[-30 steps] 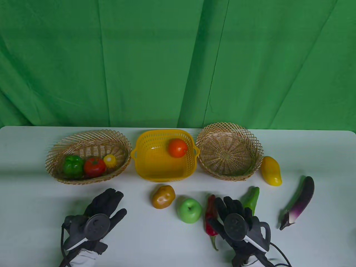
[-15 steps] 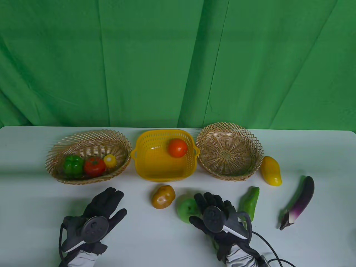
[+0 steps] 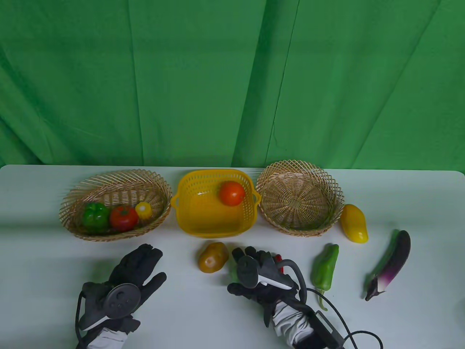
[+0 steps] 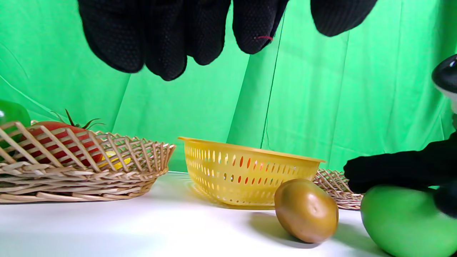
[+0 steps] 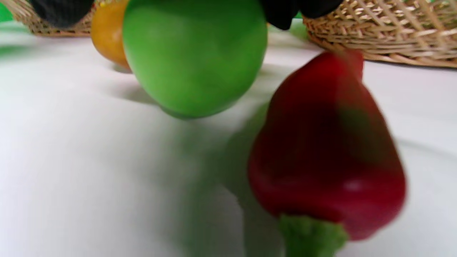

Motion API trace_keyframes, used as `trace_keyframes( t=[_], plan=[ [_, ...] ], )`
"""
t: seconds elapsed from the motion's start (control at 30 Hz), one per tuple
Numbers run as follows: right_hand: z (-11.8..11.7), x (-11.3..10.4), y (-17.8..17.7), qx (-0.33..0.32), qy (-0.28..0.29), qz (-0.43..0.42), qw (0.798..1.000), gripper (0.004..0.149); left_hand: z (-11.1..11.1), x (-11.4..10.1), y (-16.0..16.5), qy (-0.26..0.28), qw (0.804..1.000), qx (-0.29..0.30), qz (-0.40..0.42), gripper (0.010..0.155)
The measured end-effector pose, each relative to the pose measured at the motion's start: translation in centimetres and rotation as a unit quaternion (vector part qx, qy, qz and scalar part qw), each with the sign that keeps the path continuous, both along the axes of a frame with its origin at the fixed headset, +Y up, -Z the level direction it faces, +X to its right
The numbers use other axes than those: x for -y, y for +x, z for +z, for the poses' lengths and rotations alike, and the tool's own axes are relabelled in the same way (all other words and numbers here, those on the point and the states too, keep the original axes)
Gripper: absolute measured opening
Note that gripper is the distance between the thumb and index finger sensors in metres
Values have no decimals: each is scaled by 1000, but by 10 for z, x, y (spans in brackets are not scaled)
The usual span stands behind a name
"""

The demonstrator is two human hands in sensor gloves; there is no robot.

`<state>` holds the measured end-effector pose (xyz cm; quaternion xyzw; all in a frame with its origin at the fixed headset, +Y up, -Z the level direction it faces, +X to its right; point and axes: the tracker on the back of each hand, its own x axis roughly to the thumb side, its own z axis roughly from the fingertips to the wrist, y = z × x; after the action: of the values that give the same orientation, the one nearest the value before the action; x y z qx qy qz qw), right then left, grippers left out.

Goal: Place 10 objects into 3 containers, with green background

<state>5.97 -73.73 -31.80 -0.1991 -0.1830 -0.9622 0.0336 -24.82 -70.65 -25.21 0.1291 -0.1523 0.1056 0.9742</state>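
Green cloth hangs behind a white table (image 3: 43,254). Three containers in a row at the back: oval wicker basket (image 3: 115,203) with a green bell pepper (image 3: 95,215), a tomato (image 3: 123,217) and a small yellow item (image 3: 143,209); yellow plastic basket (image 3: 216,203) with an orange-red fruit (image 3: 231,193); round wicker basket (image 3: 299,198).

Loose on the table: potato (image 3: 213,257), long green pepper (image 3: 326,269), mango (image 3: 354,223) just beside the round basket, eggplant (image 3: 390,263) at far right.

Right hand (image 3: 259,276) lies over the green apple (image 5: 194,57), next to the potato. From above, hand and tracker hide nearly all of the apple; only slivers of it and of the red chili (image 5: 326,150) show. Right wrist view, blurred, shows dark fingertips at the apple's top on both sides, chili close alongside; firm grip cannot be told.

Left hand (image 3: 125,281) rests flat, fingers extended, holding nothing, near the oval basket. Left wrist view shows the right hand's glove on the apple.
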Motion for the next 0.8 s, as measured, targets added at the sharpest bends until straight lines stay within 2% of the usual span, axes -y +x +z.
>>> trace_keyframes(
  t=[0.2,0.4,0.8],
  plan=[
    [-1,6,-9,-4,19,37,999,94,0,0,1,3,1000,5,3,66],
    [-1,3,-16,-20,29,51,998,91,1,-1,1,4,1000,6,5,66],
    [-6,-29,-4,3,27,5,1000,90,2,-1,2,2,1000,7,4,66]
  ],
)
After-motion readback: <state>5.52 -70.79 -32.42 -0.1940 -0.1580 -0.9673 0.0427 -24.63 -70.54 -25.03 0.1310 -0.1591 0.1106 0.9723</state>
